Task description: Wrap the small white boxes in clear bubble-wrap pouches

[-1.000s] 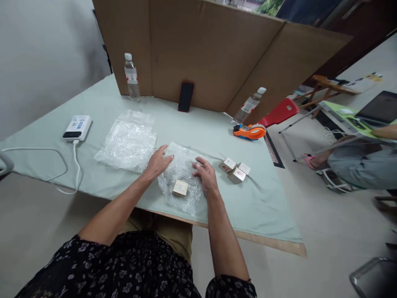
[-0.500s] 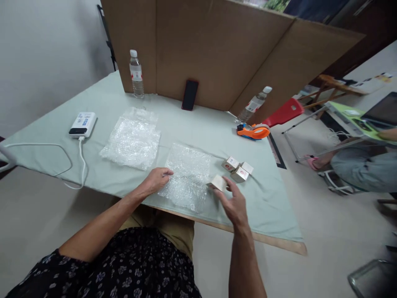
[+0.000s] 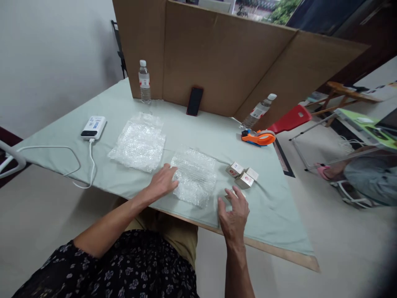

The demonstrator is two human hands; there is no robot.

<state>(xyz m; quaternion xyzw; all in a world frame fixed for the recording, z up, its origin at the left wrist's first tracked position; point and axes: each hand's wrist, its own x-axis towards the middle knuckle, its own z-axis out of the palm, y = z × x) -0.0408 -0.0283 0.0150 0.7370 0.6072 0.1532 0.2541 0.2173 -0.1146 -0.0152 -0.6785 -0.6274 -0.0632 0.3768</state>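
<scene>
Fingers of left hand [image 3: 163,182]: spread flat, pressing near left edge of bubble wrap sheet [image 3: 195,176] on green table cover [image 3: 273,207]. Fingers of right hand [image 3: 235,210]: loosely curled over small box [image 3: 230,196], box mostly hidden, grip not clear. Sheet: lying flat between both hands, near front table edge. Cluster of three small boxes [image 3: 243,174]: just beyond right hand. Second bubble wrap pile [image 3: 139,140]: left of sheet. Orange tape dispenser [image 3: 258,137]: far right. Power bank [image 3: 93,127]: far left, cable attached
</scene>
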